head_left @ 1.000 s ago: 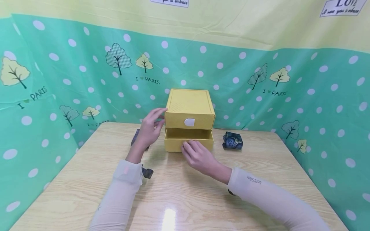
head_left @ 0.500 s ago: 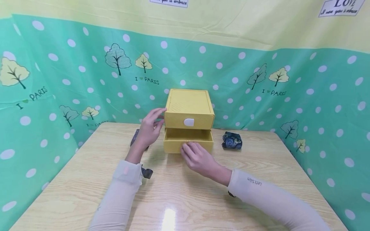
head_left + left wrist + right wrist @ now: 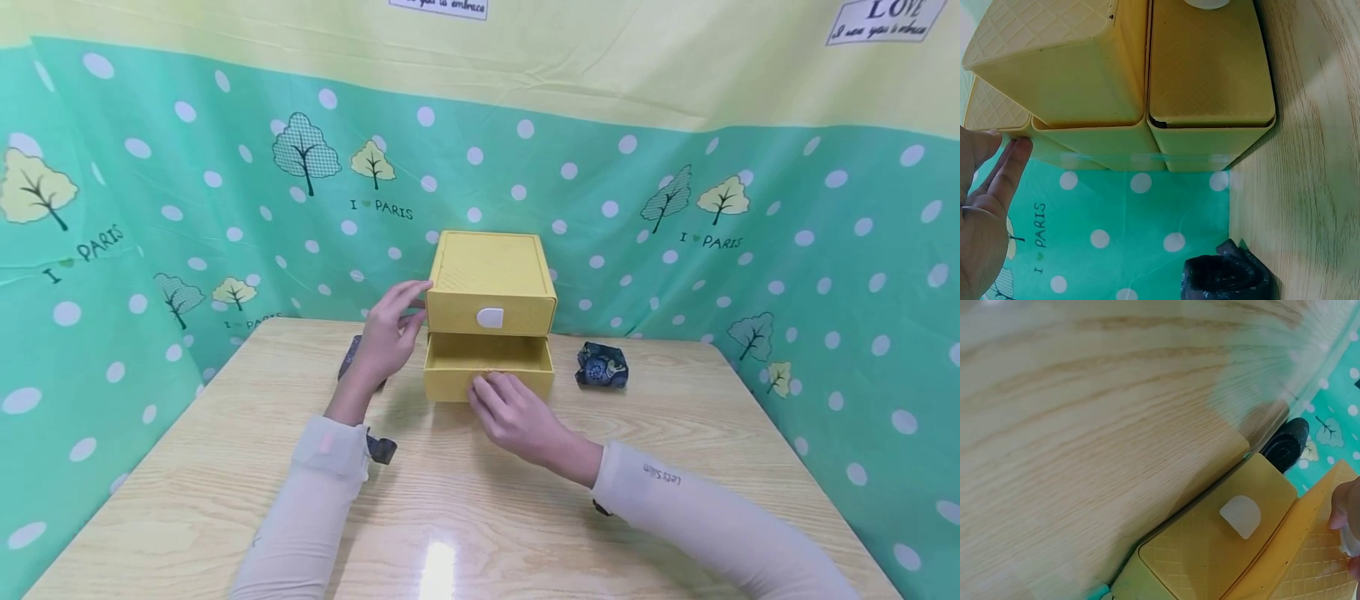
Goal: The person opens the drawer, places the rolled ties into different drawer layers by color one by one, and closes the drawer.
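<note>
Now the lower drawer (image 3: 487, 367) of the yellow drawer box (image 3: 491, 275) stands pulled partway out at the middle of the wooden table (image 3: 450, 508), its inside bare as far as shows. The right hand (image 3: 517, 412) curls its fingers over the drawer's front rim, gripping it, while the left hand (image 3: 386, 333) rests relaxed and flat against the box's left side. A straight, level pull with the box braced should keep it from sliding. A dark patterned bundle (image 3: 602, 365) lies just right of the box.
</note>
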A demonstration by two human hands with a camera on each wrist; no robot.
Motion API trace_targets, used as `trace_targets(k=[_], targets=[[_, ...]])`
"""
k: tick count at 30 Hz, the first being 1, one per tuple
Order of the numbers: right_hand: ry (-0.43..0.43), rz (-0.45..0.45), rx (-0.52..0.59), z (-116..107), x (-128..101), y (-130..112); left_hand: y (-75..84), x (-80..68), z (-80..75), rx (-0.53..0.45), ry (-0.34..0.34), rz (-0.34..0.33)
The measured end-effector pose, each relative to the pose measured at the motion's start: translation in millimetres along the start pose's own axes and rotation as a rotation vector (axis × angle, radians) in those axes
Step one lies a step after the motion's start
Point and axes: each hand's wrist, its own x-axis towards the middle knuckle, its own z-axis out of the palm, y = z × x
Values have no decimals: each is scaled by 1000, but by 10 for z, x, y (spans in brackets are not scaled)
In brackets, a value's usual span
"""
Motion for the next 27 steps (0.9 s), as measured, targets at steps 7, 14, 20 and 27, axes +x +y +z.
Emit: trace_targets(k=[7,14,20,27], targets=[[-3,-2,6,-44,0,-15,4,3,6,2,2,-4],[7,-6,6,-61,-4,-25,4,1,5,-1,1,-6],[34,-15,7,-82,-7,-41,-1,0,6,2,3,-4],[53,-19,9,-87,-14,-52,3,3,4,-7,4,-14]])
